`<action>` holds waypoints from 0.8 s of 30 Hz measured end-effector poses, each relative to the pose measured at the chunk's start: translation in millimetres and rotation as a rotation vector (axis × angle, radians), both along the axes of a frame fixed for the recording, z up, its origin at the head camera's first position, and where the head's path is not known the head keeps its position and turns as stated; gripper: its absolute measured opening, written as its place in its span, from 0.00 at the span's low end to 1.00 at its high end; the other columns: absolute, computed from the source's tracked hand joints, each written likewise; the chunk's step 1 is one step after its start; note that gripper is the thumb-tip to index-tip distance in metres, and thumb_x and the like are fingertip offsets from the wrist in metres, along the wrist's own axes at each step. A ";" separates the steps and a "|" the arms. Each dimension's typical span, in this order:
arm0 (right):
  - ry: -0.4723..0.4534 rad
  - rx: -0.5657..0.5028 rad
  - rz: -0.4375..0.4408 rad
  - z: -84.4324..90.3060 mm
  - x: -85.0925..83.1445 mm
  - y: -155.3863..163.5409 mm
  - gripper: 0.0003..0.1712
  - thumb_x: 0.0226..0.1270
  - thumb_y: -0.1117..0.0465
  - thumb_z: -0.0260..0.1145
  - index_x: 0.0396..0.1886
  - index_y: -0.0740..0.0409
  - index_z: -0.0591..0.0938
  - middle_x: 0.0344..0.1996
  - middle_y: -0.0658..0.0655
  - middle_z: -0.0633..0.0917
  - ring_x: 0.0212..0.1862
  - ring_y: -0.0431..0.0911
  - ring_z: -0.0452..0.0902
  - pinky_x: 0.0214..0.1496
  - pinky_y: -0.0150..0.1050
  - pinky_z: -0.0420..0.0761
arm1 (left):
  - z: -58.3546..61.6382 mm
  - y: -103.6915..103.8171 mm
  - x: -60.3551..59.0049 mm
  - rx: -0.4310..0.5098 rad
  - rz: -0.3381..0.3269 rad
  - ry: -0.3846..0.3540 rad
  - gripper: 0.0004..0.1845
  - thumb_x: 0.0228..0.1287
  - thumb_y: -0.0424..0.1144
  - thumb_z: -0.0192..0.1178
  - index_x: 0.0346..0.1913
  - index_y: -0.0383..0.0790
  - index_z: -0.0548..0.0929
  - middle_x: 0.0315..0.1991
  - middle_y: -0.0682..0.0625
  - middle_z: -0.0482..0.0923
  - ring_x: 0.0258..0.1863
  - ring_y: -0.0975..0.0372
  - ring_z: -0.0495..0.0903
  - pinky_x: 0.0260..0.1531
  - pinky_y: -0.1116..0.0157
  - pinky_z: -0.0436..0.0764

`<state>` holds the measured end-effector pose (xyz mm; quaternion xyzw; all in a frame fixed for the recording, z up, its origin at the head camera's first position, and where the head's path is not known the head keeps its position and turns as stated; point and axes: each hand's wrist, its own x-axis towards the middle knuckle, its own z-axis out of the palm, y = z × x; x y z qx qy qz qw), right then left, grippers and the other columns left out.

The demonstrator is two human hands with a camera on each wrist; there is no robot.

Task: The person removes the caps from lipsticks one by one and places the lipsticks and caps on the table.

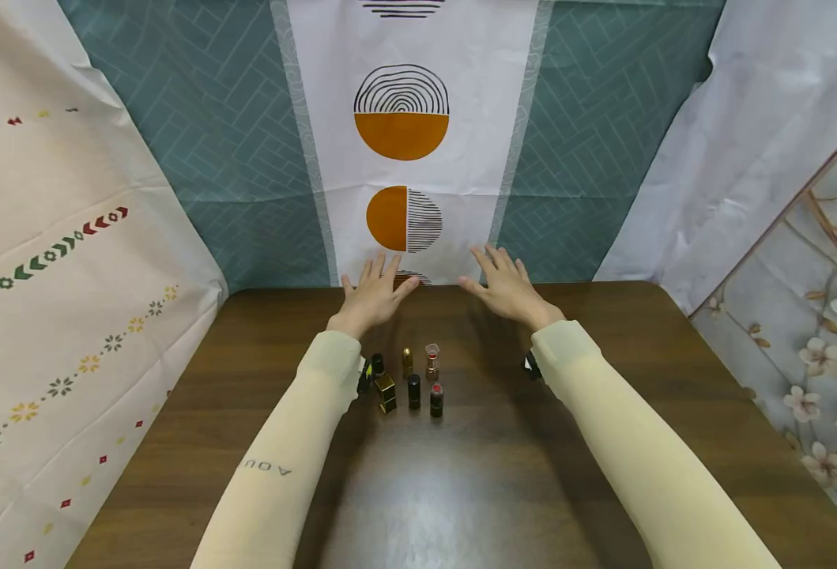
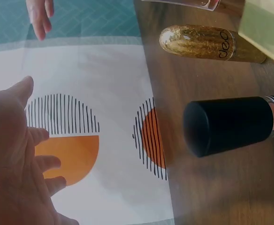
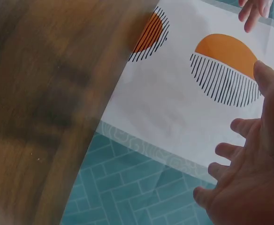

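My left hand [image 1: 371, 299] hovers over the table's far edge with fingers spread, holding nothing. My right hand [image 1: 512, 294] is held up likewise to the right, also holding nothing. Between and nearer than the hands stands a cluster of small cosmetic tubes: a glittery gold lipstick tube [image 1: 407, 363], a clear-capped reddish tube [image 1: 432, 365], a black tube [image 1: 414, 392] and a dark tube with a red top [image 1: 436, 401]. Beside my left wrist are a black-and-gold squarish case [image 1: 386, 394] and a black-capped tube [image 2: 228, 124], partly hidden by the sleeve in the head view.
The brown wooden table [image 1: 503, 474] ends against a hanging cloth [image 1: 461, 118] with orange and striped shapes. Patterned cloth [image 1: 69, 316] hangs at the left, and flowered cloth [image 1: 802, 356] at the right.
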<state>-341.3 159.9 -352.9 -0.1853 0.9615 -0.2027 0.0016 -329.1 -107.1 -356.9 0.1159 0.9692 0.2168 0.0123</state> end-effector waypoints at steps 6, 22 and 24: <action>0.005 -0.041 0.031 -1.4 5.2 1.7 0.46 0.83 0.35 0.48 0.86 0.52 0.46 0.84 0.66 0.45 0.83 0.64 0.33 0.80 0.64 0.32 | 3.6 -1.4 3.9 0.022 -0.009 -0.015 0.41 0.81 0.68 0.37 0.86 0.53 0.45 0.86 0.43 0.35 0.84 0.46 0.33 0.73 0.32 0.28; -0.068 -0.343 0.137 -2.7 37.1 5.3 0.41 0.82 0.39 0.55 0.85 0.49 0.56 0.83 0.59 0.54 0.83 0.57 0.47 0.79 0.63 0.54 | 6.4 -7.7 26.8 0.149 -0.134 0.013 0.36 0.82 0.64 0.41 0.82 0.50 0.61 0.82 0.39 0.51 0.79 0.42 0.54 0.75 0.36 0.54; -0.069 -0.365 0.143 -4.2 43.8 4.4 0.40 0.82 0.39 0.55 0.84 0.48 0.57 0.82 0.58 0.56 0.82 0.56 0.48 0.78 0.63 0.55 | 6.2 -8.2 30.4 0.173 -0.143 0.017 0.35 0.82 0.64 0.42 0.82 0.50 0.62 0.81 0.40 0.53 0.79 0.42 0.55 0.74 0.37 0.55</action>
